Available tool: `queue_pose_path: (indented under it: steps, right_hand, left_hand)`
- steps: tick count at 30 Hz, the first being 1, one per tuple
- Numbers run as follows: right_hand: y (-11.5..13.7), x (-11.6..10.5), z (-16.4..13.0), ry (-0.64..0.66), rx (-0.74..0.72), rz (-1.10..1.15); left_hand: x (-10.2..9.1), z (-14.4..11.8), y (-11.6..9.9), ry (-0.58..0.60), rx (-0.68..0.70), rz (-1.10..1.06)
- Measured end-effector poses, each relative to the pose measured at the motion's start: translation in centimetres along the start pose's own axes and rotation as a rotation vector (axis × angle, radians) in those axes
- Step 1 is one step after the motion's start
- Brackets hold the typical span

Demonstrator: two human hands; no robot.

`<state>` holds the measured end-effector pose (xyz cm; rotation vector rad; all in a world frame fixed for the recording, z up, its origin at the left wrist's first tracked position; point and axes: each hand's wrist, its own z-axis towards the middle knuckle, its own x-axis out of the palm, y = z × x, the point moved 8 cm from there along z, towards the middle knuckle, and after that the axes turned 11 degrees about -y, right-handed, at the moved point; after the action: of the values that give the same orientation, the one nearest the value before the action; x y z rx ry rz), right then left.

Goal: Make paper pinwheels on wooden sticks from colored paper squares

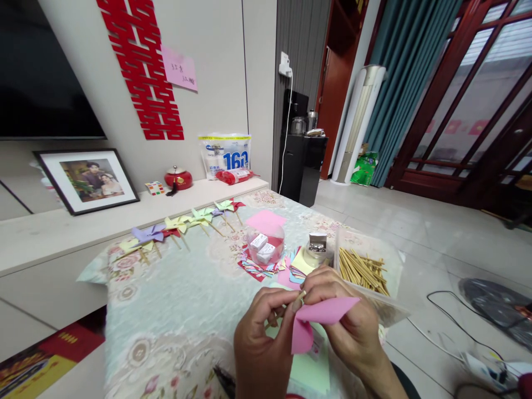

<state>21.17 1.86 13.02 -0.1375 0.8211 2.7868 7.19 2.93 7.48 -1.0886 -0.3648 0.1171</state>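
1. Nearest the camera: left hand (260,338) and right hand (353,327) raised together over the near edge of the surface, fingers (300,299) of both pinched on a pink square of paper (320,318), folded and partly curled, one flap hanging down between the hands. Neither hand slack; both clamped on the sheet, thumbs and forefingers meeting at its upper corner.
2. Below the hands: pale green paper sheet (310,371) lying flat on the floral, pale green tablecloth (183,310), partly hidden by the wrists.
3. Just beyond, to the right: clear plastic tray (386,310) holding a heap of thin wooden sticks (363,269); not one of them in hand at this moment.
4. Middle of the surface: small silver-capped glass jar (316,249), a fan of cut coloured paper squares (266,269) in red, blue, yellow and pink, and a clear round tub (266,241) with small white boxes inside, a pink sheet resting on top.
5. Far edge: row of finished paper pinwheels on sticks (183,224), purple, yellow, green and red, laid side by side.
6. Judged from this: several pinwheels done, pink one only at the folding stage, no stick attached, and plenty of squares and sticks left unused.
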Motion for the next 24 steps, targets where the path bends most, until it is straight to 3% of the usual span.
queue_pose_path:
  steps: [10,16,22,24]
  right_hand:
    - [0.1,0.1,-0.1,-0.006,-0.005,-0.026]
    - [0.5,0.1,0.0,-0.022,-0.019,-0.010]
    - [0.6,0.2,0.0,-0.046,-0.006,0.020]
    - [0.6,0.2,0.0,-0.049,-0.001,0.029]
  left_hand:
    - [-0.1,0.1,-0.5,-0.015,0.031,0.017]
    - [-0.1,0.0,-1.3,-0.091,0.023,0.007]
    - [-0.1,0.2,-1.8,0.025,0.096,0.034]
    - [-0.2,0.2,-1.8,0.002,0.106,0.030]
